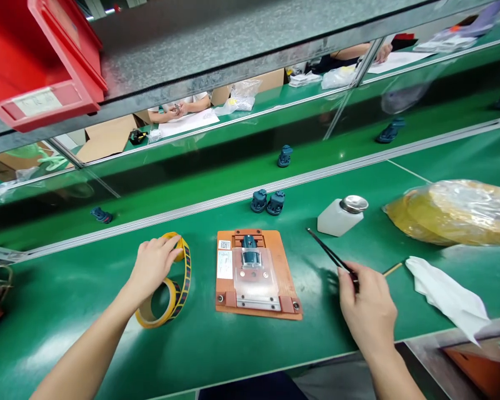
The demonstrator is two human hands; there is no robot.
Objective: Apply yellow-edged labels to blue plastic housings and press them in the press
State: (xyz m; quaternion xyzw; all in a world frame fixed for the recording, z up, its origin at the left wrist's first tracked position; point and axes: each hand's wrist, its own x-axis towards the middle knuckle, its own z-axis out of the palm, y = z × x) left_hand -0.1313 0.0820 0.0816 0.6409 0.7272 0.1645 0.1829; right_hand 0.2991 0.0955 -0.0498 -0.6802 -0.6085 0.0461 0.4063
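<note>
Left hand: on the left part of the counter (87,272), the left hand (151,265) has its thumb and forefinger pinching the upper end of a label strip (186,272), yellow with dark labels along it.
Tape roll: the strip curves from that hand down to a yellow tape roll (145,315), which sits on the counter just below the wrist, towards the near edge.
Right hand: near the counter's near edge, the right hand (369,305) has its fingers closed round dark tweezers (329,250), whose tips point to the far edge, just beside the bottle.
Orange fixture: flat on the counter between the two hands and touching neither, the orange fixture (289,278) carries a clear plate (256,289) and a dark blue part (251,258); I can't tell whether the plate lies over the part or around it.
Far edge: two blue pieces (275,203) stand side by side by the metal rail (183,209).
Right side: a white bottle (336,218) with a silver top, then a yellow bag (450,216) and, nearer me, a white cloth (445,291).
Across the way: one co-worker's hands (177,110) rest over white paper.
</note>
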